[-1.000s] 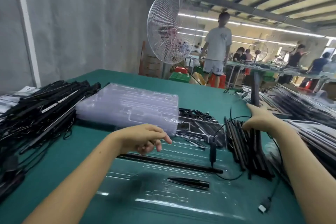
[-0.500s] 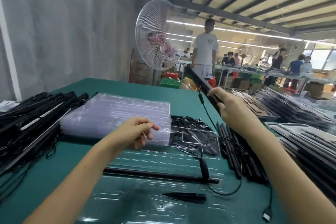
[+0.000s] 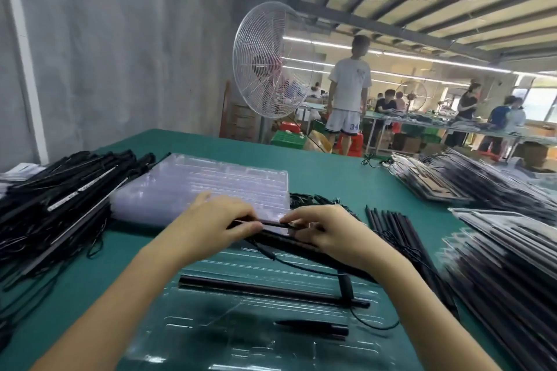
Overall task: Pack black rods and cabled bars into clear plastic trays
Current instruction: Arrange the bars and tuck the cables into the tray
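Fingers of left hand [image 3: 211, 224] and right hand [image 3: 327, 233] curled, both pinching one black cabled bar [image 3: 272, 224], held just above clear tray [image 3: 187, 337]. Bar slim, dark, cable trailing below. In tray: one long rod [image 3: 271, 291], one short black piece [image 3: 313, 329]. Beyond: one stack of empty trays [image 3: 211, 184]; loose rods [image 3: 391, 229] at right, count unclear.

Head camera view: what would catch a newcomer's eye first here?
Both hands meet mid-frame: the left hand and right hand grip a cabled bar above the clear tray nearest the camera, where one black rod lies. Behind them a stack of empty trays sits on the green table, with a big white fan standing beyond its far edge.
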{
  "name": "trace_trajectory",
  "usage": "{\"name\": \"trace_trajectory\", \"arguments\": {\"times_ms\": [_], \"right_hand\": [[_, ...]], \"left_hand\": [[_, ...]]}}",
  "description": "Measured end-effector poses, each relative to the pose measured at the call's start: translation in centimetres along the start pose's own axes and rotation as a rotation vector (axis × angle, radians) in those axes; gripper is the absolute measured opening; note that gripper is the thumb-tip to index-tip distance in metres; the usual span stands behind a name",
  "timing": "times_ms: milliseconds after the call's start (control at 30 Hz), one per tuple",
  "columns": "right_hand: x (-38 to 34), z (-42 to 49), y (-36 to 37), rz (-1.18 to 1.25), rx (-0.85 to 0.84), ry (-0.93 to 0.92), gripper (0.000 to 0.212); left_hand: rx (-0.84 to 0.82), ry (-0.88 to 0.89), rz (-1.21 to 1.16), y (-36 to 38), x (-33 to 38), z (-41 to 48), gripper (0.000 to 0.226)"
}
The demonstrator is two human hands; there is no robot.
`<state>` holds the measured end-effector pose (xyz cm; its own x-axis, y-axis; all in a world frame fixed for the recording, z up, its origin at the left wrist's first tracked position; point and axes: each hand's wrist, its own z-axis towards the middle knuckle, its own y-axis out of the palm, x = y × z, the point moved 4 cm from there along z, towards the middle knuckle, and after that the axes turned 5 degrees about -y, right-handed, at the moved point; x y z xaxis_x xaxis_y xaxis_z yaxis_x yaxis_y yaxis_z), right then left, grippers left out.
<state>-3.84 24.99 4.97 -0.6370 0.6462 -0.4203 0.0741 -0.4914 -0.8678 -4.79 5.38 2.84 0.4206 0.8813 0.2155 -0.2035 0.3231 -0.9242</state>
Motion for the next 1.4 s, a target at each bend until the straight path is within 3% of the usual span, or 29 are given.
{"name": "trace_trajectory", "arguments": {"times_ms": [100,200,300,400,467,600,667,767,967,1200,1333,1400], "right_hand": [[0.5,-0.4,1.0,-0.021,0.031,0.011,0.020],[0.6,-0.9,1.3,-0.282,0.167,-0.031,0.010],[0.1,-2.1,1.7,-0.578,0.497,-0.119,0.011],[-0.4,-3.9,2.1,-0.639,0.792,-0.217,0.016],[-0.6,-4.5,2.3,-0.624,0.743,-0.285,0.029],[-0.1,-4.1,3.3,-0.536,0.215,-0.209,0.058],[0.5,-4.1,3.7,-0.476,0.104,-0.159,0.048],[0.9,-4.0,3.4,-0.421,0.137,-0.159,0.024],[4.1,-4.8,-0.4,-0.382,0.161,0.192,0.023],[7.9,-7.4,-4.2,-0.315,0.275,0.478,0.006],[8.6,-8.2,-5.6,-0.235,0.387,0.492,0.007],[8.5,-8.4,-6.2,-0.268,0.525,0.500,0.005]], "left_hand": [[-0.055,-0.026,0.001,0.6,-0.4,-0.7,0.021],[-0.115,-0.064,-0.005,0.7,-0.9,-1.3,0.017],[-0.126,-0.097,-0.056,0.8,-1.1,-1.2,0.016],[-0.188,-0.104,-0.256,0.8,-1.1,-1.0,0.016],[-0.233,-0.114,-0.283,1.0,-1.1,-0.8,0.019],[-0.197,-0.162,-0.351,1.1,-1.5,-0.7,0.021],[-0.185,-0.176,-0.378,1.4,-1.8,-0.7,0.022],[-0.205,-0.188,-0.369,2.1,-1.9,-0.8,0.022],[-0.126,-0.223,-0.375,2.2,-3.0,-1.3,0.027],[0.000,-0.241,-0.024,1.4,-5.0,-2.2,0.036],[-0.186,-0.242,-0.149,2.1,-4.8,-2.4,0.046],[-0.298,-0.224,-0.253,2.5,-4.1,-2.5,0.055]]}}
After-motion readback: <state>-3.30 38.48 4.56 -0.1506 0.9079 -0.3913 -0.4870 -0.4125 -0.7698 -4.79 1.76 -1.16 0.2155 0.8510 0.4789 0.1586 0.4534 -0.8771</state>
